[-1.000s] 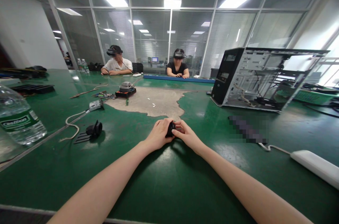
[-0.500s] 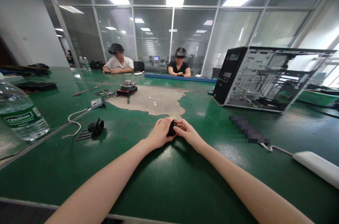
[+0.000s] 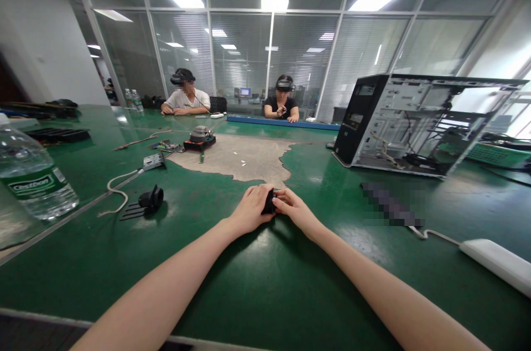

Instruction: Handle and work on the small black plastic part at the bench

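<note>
Both arms reach forward over the green table, and the hands meet around a small black part. My left hand wraps over its left side, the thumb along the near edge. From the right, my right hand pinches the same part with thumb and fingers. Most of the part is hidden by the fingers, so its exact kind does not show. Just beyond the hands begins a bare, worn patch of the tabletop with small white scraps on it.
An open computer case stands at the right, with a white power strip nearer. To the left are a water bottle, a black plastic piece, a metal bracket and a heatsink fan. Two people sit across the table.
The person across the table in black has raised one hand toward the face. My hands keep their hold on the black part with hardly any movement.
</note>
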`<state>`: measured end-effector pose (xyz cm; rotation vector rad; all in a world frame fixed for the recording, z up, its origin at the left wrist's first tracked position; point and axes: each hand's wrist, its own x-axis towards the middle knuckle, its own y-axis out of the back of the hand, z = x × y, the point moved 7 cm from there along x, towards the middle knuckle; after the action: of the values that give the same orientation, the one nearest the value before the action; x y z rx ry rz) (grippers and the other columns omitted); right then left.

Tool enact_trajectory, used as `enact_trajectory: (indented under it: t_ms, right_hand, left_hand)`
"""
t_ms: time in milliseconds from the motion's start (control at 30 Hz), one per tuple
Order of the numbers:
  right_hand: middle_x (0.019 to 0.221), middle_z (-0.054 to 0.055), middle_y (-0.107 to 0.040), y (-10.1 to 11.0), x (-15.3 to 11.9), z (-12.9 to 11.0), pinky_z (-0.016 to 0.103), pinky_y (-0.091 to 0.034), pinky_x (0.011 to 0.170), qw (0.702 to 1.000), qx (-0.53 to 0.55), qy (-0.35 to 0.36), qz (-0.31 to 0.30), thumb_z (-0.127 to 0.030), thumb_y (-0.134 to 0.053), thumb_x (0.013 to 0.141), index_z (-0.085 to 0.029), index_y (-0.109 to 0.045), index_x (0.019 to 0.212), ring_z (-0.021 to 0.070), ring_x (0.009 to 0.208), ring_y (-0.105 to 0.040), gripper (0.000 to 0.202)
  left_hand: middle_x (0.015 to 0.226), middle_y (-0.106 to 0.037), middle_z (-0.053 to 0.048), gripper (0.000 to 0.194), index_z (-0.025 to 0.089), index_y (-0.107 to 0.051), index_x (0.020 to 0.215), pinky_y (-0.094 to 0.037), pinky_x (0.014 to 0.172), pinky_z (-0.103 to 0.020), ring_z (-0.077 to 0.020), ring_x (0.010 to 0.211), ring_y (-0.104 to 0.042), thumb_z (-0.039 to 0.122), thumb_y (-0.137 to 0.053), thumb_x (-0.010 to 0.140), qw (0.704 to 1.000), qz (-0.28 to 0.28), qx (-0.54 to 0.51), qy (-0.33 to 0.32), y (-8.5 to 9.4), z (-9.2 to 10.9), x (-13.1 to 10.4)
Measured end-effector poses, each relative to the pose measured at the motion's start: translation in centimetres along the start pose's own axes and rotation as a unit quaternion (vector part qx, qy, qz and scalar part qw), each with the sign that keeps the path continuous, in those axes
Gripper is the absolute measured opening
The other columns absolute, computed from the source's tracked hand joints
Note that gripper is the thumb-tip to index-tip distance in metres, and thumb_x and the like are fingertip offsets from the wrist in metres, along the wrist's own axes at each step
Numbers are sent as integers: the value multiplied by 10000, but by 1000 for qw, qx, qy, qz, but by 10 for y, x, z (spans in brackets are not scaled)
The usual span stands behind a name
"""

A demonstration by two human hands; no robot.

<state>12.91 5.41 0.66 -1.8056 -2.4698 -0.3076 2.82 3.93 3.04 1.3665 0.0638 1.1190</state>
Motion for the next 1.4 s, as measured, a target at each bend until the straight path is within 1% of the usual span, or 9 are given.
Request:
enact_trajectory:
  t_ms: [233, 433, 567, 700, 833, 933, 1100, 1267, 1400]
  right_hand:
    - [838, -7, -538, 1, -2, -9, 282, -458, 670, 999, 17, 35, 12, -339, -615, 666, -205, -478, 804, 112, 714, -550, 237]
    - [879, 28, -550, 3, 2, 3, 313, -462, 702, 1000, -14, 1, 17, -353, -588, 685, -202, -501, 926, 137, 765, -553, 298]
    - [876, 21, -564, 0, -1, -1, 324, -456, 743, 1000, -15, 18, -8, -326, -619, 661, -210, -492, 901, 150, 819, -556, 296]
    - [853, 6, -557, 1, -2, -7, 302, -462, 719, 999, -3, 42, 11, -338, -620, 660, -211, -482, 841, 135, 790, -557, 260]
    - [865, 16, -552, 3, 1, 0, 304, -468, 687, 999, -5, 17, 30, -355, -602, 674, -202, -490, 881, 130, 745, -557, 281]
    - [896, 37, -570, 3, 1, 3, 339, -459, 736, 1000, -18, 4, 15, -361, -580, 691, -197, -508, 952, 153, 794, -564, 316]
    - [922, 29, -590, -3, -4, -7, 348, -442, 803, 999, -13, 38, -24, -315, -624, 662, -217, -490, 920, 164, 884, -563, 306]
    - [860, 9, -594, -1, -3, -7, 313, -467, 739, 999, -10, 42, -2, -350, -579, 703, -220, -488, 875, 138, 805, -569, 235]
    - [911, 33, -586, 3, 1, 2, 319, -463, 742, 999, -18, 24, 13, -357, -585, 698, -206, -503, 948, 145, 814, -565, 303]
  left_hand:
    - [1084, -471, -59, 563, 216, -301, 1138, -300, 922, -397, -221, 1051, -444, 233, -604, 665, 1000, 0, -3, 0, 0, 0, 0]
    - [1091, -464, -63, 555, 215, -298, 1143, -303, 919, -392, -218, 1057, -440, 239, -595, 675, 1000, -2, -4, 3, 0, -1, 1]
    - [1098, -458, -62, 562, 218, -299, 1146, -293, 926, -390, -216, 1063, -433, 229, -597, 669, 1000, -5, -7, -2, 0, 0, 0]
    - [1094, -461, -58, 562, 226, -294, 1148, -291, 926, -394, -218, 1062, -434, 233, -593, 672, 1000, -4, -12, 1, 1, -1, 0]
    - [1093, -460, -57, 552, 230, -300, 1142, -290, 923, -395, -218, 1063, -433, 242, -592, 673, 1000, -5, -19, 4, 1, -1, 1]
    - [1089, -460, -55, 544, 229, -303, 1136, -288, 924, -393, -217, 1062, -433, 241, -588, 673, 1000, -6, -19, 5, 0, -1, 1]
    - [1091, -459, -54, 557, 229, -300, 1137, -288, 926, -397, -218, 1063, -433, 215, -590, 662, 1000, -8, -17, 4, 1, 0, 1]
    - [1091, -461, -56, 547, 228, -307, 1134, -296, 924, -406, -222, 1062, -437, 224, -592, 667, 1000, -7, -16, 6, 2, 0, 0]
    - [1101, -459, -60, 569, 219, -305, 1141, -298, 929, -396, -222, 1069, -431, 225, -605, 658, 1000, -7, -6, 6, 1, -1, 1]
